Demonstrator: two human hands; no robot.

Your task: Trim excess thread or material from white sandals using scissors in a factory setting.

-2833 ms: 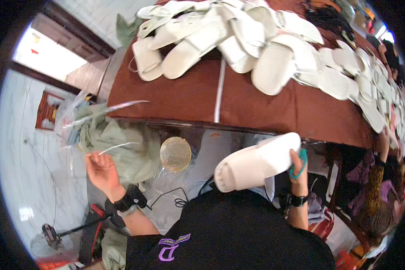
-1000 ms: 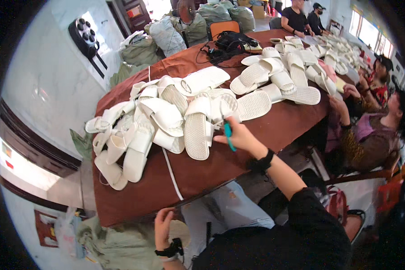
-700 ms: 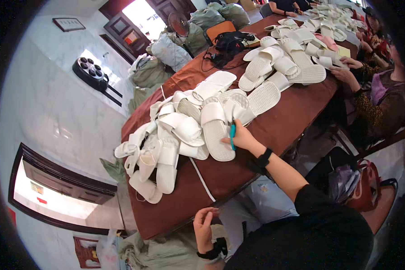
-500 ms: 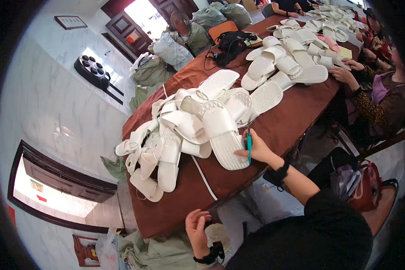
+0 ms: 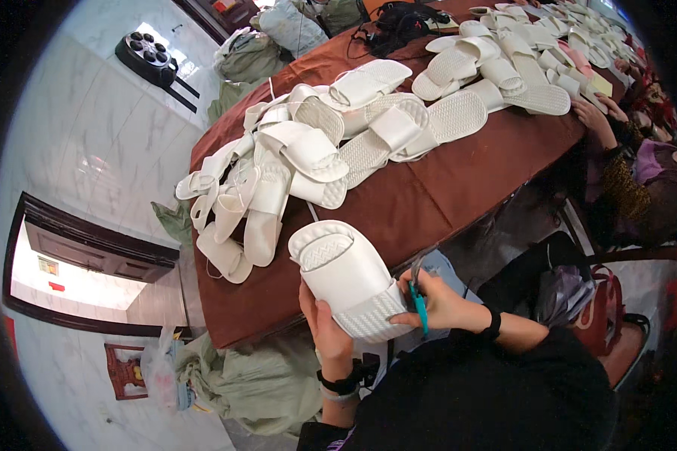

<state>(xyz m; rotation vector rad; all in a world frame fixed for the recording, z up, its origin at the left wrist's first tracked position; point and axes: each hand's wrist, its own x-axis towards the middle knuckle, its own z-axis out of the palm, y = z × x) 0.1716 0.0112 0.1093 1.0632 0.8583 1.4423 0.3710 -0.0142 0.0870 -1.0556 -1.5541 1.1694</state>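
A white slide sandal [image 5: 344, 272] is held up off the near edge of the table, its wide strap and textured footbed facing me. My left hand [image 5: 326, 331] grips the sandal's left side, the thumb on top and the other fingers partly hidden beneath it. At its heel end, my right hand [image 5: 438, 302] is closed around small teal-handled snips [image 5: 419, 308] with grey blades pointing up. The right thumb also touches the sandal's edge. Beyond both hands lies a heap of white slide sandals [image 5: 297, 146], some with loose thread ends.
A brown cloth covers the table [image 5: 459, 192]. Another sandal pile [image 5: 496, 64] lies farther right, where other people's hands [image 5: 600, 120] are at work. Stuffed sacks [image 5: 252, 56] stand behind, and a greenish sack [image 5: 256, 383] lies lower left. A red bag [image 5: 602, 301] rests at right.
The sandal has been lifted from the heap and brought toward me, turned at an angle. My left hand, empty before, has taken hold of it. The snips stay in my right hand.
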